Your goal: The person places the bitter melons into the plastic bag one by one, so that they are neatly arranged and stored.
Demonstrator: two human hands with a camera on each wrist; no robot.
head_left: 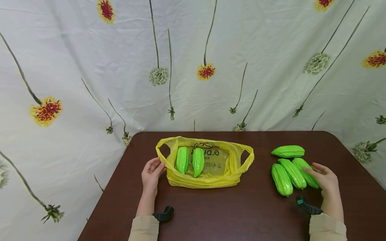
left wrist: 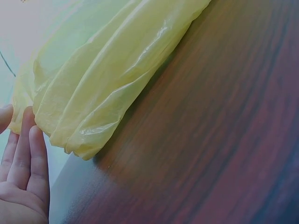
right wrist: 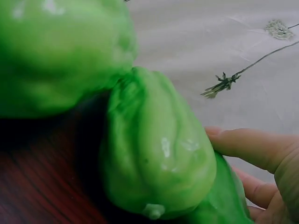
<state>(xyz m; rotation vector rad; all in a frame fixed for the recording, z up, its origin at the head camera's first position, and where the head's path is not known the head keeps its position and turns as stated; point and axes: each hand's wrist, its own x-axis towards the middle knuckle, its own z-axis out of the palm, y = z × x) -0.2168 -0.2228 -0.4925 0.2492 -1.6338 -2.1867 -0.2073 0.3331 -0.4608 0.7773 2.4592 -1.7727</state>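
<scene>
An open yellow bag holds two green gourds near the counter's far edge; four others lie toward its far right corner.

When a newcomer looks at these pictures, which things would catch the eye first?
Probably the open yellow bag, left of centre on the dark table, with two bright green vegetables inside and the left hand at its left handle. Next, four similar vegetables lie right, the right hand beside them.

Beige sleeves; black wrist mounts, right with green patch.
</scene>
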